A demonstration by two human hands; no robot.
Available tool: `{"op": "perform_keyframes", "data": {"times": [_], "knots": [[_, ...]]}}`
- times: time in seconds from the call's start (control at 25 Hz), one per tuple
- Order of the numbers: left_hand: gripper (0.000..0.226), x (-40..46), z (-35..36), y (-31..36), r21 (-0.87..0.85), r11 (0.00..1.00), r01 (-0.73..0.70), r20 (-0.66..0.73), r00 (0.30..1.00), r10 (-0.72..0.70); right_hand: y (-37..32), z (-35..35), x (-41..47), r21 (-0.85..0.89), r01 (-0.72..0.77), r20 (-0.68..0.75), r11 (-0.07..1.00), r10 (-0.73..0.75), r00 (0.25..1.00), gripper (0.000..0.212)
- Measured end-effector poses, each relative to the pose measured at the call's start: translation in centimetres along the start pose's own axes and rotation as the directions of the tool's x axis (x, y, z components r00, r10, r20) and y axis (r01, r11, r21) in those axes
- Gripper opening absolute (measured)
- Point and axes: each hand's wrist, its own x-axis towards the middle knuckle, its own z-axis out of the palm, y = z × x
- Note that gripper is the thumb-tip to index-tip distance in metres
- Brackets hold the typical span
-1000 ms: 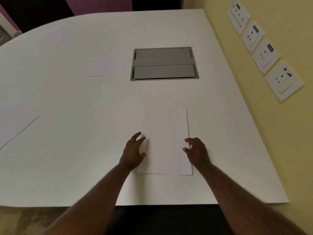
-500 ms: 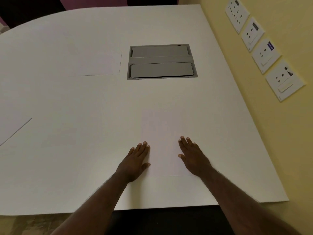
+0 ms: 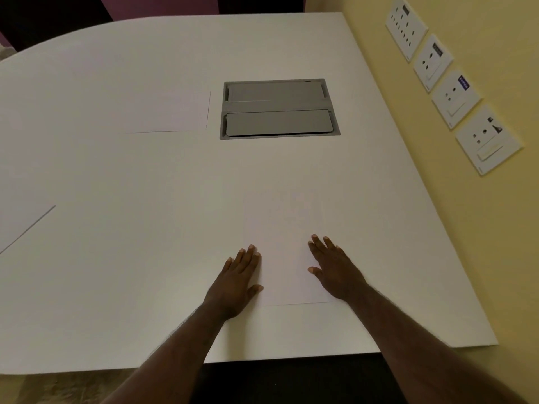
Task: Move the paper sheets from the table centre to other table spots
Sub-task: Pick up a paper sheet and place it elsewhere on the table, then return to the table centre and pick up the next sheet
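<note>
Near the table's (image 3: 145, 258) front edge, a paper sheet (image 3: 287, 246) lay flat; left hand (image 3: 237, 279) and right hand (image 3: 335, 271) were spread open, palms pressed on its side edges, gripping nothing.

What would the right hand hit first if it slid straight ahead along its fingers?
Probably nothing solid at first: the right hand lies flat on the paper sheet, fingers pointing away and slightly left. That line crosses the sheet and bare table, then likely reaches the grey floor-box hatch. Depth is uncertain.
</note>
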Motion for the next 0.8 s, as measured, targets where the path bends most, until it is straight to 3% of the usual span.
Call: {"op": "perform_keyframes", "data": {"times": [0.12,0.28,0.44,0.64,0.8], "knots": [[0.073,-0.3,-2.0,0.9,0.053,0.999,0.005,-0.051,0.999,-0.002,-1.7,-1.7,-0.4,-0.071,-0.003,-0.068,0.997,-0.002,0.998,0.066],[0.072,-2.4,-7.3,1.8,0.086,0.996,-0.003,-0.118,0.993,0.013,-6.3,-5.8,-1.0,-0.138,0.109,-0.194,0.985,-0.134,0.972,0.067],[0.070,-8.2,-12.8,1.2,0.040,0.999,0.028,-0.299,0.954,-0.015,-12.6,-10.6,-1.0,-0.192,0.249,-0.264,0.949,-0.294,0.919,0.064],[0.070,-19.7,-17.6,-3.1,-0.008,0.979,0.204,-0.498,0.848,-0.180,-23.8,-14.8,-1.9,-0.266,0.454,-0.308,0.851,-0.521,0.796,0.063],[0.074,-30.5,-20.3,-8.3,-0.089,0.922,0.376,-0.632,0.694,-0.344,-35.1,-15.8,-3.2,-0.282,0.620,-0.331,0.732,-0.681,0.653,0.062]]}}
